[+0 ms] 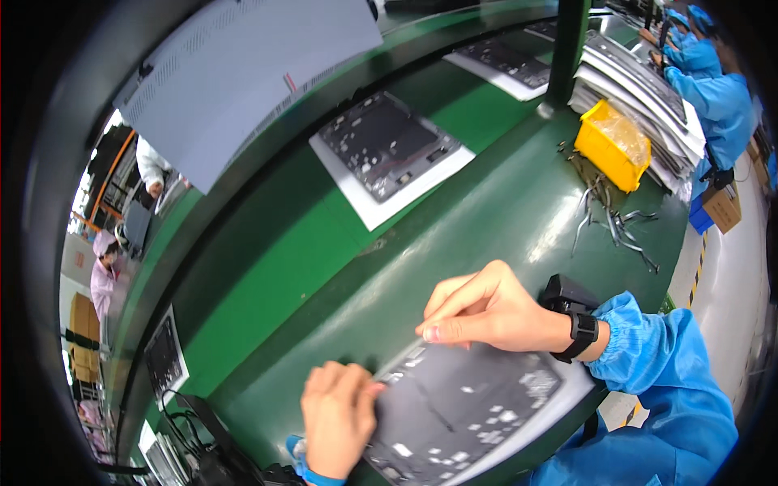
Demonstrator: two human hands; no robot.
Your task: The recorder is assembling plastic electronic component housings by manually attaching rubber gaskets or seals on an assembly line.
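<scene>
A flat dark grey panel (454,389) with many small white and silver patches lies in front of me on a white sheet (579,381). Over its far edge is my right hand (494,312), thumb and forefinger pinched together; whatever is between the tips is too small to make out. My left hand (336,413) is at the panel's left edge, its fingers curled and thumb drawn in. Its fingertips are partly hidden, so I cannot tell what they hold. A black strap (579,336) circles my right wrist, and a blue band (312,470) my left.
Similar panels (385,146) lie on the green belt (267,300) beyond. At right stand a yellow bin (612,146) with clear plastic, loose dark metal pieces (612,215) and a stack of sheets (640,97). Black cables (186,421) are lower left. Blue-clad people (713,105) work at far right.
</scene>
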